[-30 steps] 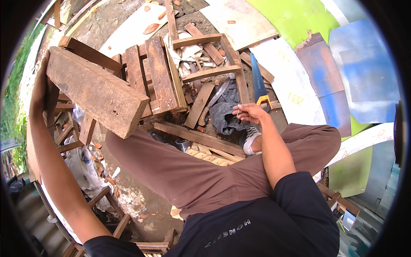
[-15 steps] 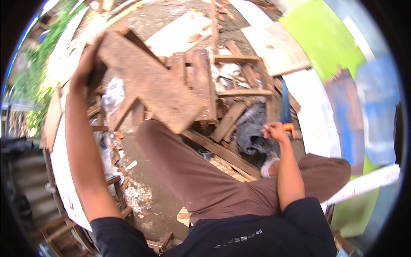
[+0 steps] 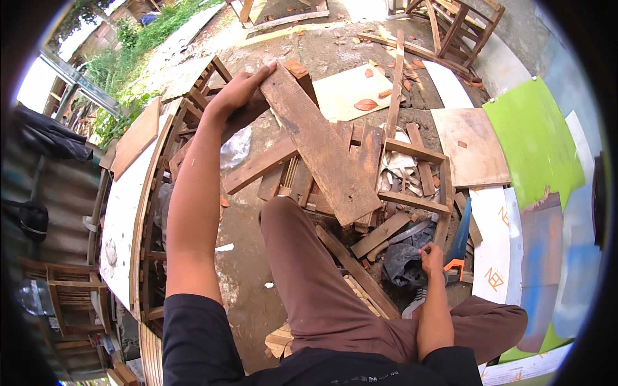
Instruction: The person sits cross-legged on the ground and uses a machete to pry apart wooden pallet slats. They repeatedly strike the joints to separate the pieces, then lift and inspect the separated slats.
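My left hand [image 3: 243, 91] is closed around the upper end of a broad brown wooden board [image 3: 322, 141], held slanting in front of me. Other wooden pieces stick out beneath the board, and I cannot tell how they are joined. Its lower end lies over a pile of wood near my raised knee. My right hand [image 3: 431, 258], fingers pressed together, is beside a crumpled dark grey bag or cloth [image 3: 404, 265]; what it pinches, if anything, is too small to make out. Close by stands a handsaw [image 3: 461, 238] with a blue blade and orange handle.
A narrow wooden frame [image 3: 415, 149] lies beyond the bag. Pale plywood [image 3: 470, 147] and a green panel [image 3: 531, 132] line the right side. On the left runs a white-topped wooden structure [image 3: 129, 225]. Leaves are strewn around a light board [image 3: 351, 93] ahead.
The view has shifted, so the scene sits further right and lower, with more ground ahead showing. My left hand still grips the board; my right hand remains near the dark bag.
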Available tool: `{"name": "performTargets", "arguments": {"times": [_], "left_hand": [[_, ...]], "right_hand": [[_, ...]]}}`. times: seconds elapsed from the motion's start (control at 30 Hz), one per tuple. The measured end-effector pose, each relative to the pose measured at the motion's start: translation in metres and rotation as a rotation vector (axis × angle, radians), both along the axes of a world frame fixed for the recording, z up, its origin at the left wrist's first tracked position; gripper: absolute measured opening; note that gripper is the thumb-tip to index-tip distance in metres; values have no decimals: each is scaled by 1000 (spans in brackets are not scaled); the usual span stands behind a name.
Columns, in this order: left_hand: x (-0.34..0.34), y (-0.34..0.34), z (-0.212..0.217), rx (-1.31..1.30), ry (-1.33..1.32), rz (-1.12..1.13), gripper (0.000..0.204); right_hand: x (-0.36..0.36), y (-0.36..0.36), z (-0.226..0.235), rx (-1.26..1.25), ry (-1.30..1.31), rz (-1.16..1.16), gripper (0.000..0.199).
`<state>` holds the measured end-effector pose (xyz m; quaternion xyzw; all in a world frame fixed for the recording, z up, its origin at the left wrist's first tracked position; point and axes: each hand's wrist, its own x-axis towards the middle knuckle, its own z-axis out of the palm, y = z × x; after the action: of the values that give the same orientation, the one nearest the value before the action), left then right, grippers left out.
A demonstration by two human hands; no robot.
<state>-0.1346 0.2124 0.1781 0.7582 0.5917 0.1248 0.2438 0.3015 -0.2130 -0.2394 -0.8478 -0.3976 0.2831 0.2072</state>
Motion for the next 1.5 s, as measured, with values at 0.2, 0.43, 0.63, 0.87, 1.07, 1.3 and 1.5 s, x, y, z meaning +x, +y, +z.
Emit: {"name": "performTargets", "arguments": {"times": [0.2, 0.43, 0.63, 0.87, 1.07, 1.3, 1.5], "left_hand": [[4, -7, 0, 18, -59, -14, 95], [1, -6, -5, 59, -138, 52, 91], [-4, -3, -7, 61, -154, 74, 86], [-6, -2, -8, 55, -209, 31, 76], [-2, -8, -9, 91, -271, 23, 69], [3, -16, -6, 90, -276, 54, 68], [2, -11, -3, 12, -182, 74, 74]], "right_hand": [[-9, 6, -8, 152, 96, -16, 5], [-19, 10, -11, 142, 191, -54, 9], [-18, 24, 6, 107, 86, 35, 13], [-14, 48, 32, 169, 239, -6, 13], [-7, 66, 50, 207, 444, -63, 14], [-12, 81, 65, 527, 489, -142, 17], [-10, 102, 88, 584, 566, -94, 20]]}}
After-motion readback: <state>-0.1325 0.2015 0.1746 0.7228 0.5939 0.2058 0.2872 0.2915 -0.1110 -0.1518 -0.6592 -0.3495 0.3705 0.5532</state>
